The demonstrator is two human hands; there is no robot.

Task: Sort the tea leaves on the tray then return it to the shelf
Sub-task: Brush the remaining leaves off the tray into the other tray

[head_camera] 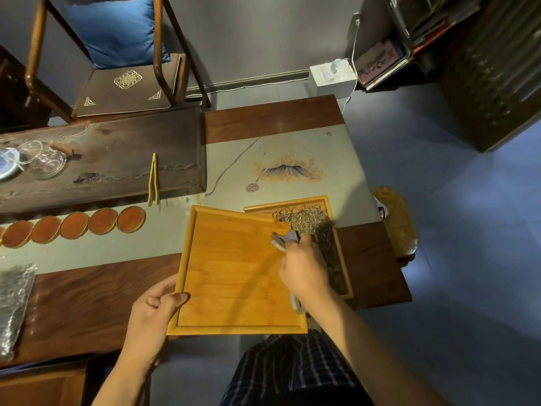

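Observation:
A bare bamboo tray [234,276] is tilted over the table's near edge, with its far right corner over a second bamboo tray [333,206]. My left hand [155,312] grips the bare tray at its near left rim. My right hand [304,271] holds a small brush [282,240] at that tray's far right corner, next to the tea leaves [310,222]. The leaves lie heaped in the second tray, pale ones at the back and darker ones along the right side. My right hand hides part of that tray.
A row of round wooden coasters [73,227] lies left of the trays. Bamboo tongs [153,180] rest on a dark tea board [117,159] holding glassware [44,159]. A foil bag [14,303] sits at the left. A chair [126,68] stands behind the table.

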